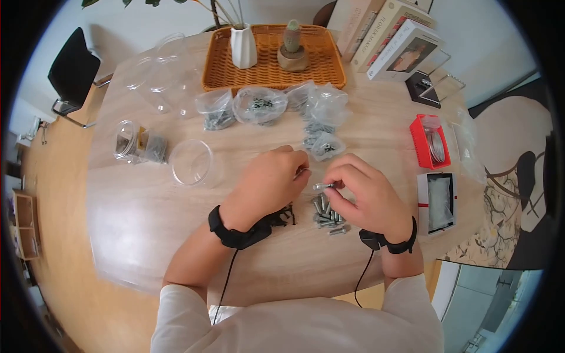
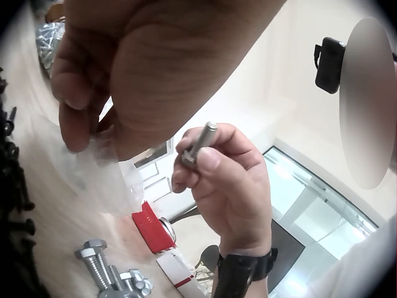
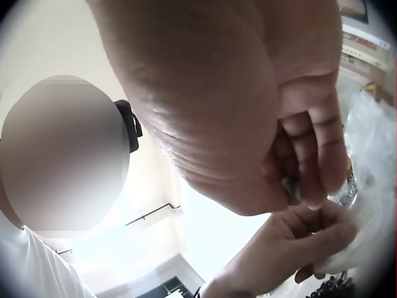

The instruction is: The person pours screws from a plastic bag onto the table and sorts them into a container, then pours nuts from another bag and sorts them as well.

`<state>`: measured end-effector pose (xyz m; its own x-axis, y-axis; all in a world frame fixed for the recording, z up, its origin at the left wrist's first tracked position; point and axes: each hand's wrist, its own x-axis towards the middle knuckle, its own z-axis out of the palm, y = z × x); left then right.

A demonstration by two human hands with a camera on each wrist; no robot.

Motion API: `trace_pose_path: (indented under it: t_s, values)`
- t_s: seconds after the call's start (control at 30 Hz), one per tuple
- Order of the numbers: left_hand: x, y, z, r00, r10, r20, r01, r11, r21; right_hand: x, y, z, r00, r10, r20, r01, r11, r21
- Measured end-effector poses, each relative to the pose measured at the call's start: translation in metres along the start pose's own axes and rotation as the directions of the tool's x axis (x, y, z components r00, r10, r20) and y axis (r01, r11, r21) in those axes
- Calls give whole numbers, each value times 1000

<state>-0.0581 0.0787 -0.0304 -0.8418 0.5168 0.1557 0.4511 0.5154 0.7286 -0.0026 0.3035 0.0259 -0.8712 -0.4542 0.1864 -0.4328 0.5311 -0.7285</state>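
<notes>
Our right grip point(image 1: 372, 199) pinches one bolt point(image 1: 322, 186); left grip point(image 1: 266, 183) curled, contents unclear. We judge this bolt handling, next needing steady fingertips.

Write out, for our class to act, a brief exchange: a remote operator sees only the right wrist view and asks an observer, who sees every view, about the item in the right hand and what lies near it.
Operator: I see only a glint between the fingers of the right hand. What is it holding?
Observer: A silver bolt, pinched between thumb and fingers, as the left wrist view shows.
Operator: Does anything like it lie close by?
Observer: Yes, a loose pile of bolts lies on the table, nearer the person than the right fingertips.
</notes>
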Motion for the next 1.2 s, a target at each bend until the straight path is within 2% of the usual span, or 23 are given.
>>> trace_pose_path:
  t_s: [0.07,0.1,0.17,0.3,0.37,0.43,0.6,0.67,0.77,0.9,0.97,1.03,1.17,1.2]
  values:
    - [1,0,-1,1000,-12,2,12,1000,-13,6,8,11,992,-121,-45,112,978,-176]
    - [1,-1,-3,1000,-13,10,13,999,-36,8,12,16,989,-141,-42,133,979,-155]
    - [0,-3,-5,1000,-13,13,14,998,-55,5,17,22,999,-51,14,53,972,-229]
    - [2,-7,-3,1000,27,16,-25,996,-88,2,12,26,999,-17,49,30,961,-276]
    - [2,-8,-1,999,34,8,-33,995,-93,0,7,28,997,36,70,-5,920,-393]
    - [2,-7,2,998,37,-42,-42,994,-104,-2,7,27,993,30,111,17,917,-399]
    - [3,-5,3,998,8,-65,-16,994,-111,-12,-1,20,974,65,217,31,910,-414]
    - [3,-6,4,997,12,-77,-20,995,-102,-16,2,22,957,1,291,106,930,-351]
    - [2,-4,4,992,13,-125,-25,996,-90,-18,-4,20,941,75,330,51,933,-357]
    - [2,-4,3,996,43,-84,-49,996,-68,-18,-5,17,932,80,352,45,941,-334]
    - [1,-1,0,996,61,-63,-65,995,-71,-18,-5,15,927,144,346,-8,931,-366]
    - [-1,6,-5,997,-37,-64,28,989,-144,-17,-3,14,936,142,324,-19,935,-355]
    - [-2,5,-11,999,-22,23,26,983,-184,-15,-1,14,945,126,303,-24,947,-319]
    - [-1,5,-9,1000,-11,6,11,993,-120,-15,0,14,945,127,301,-26,947,-320]
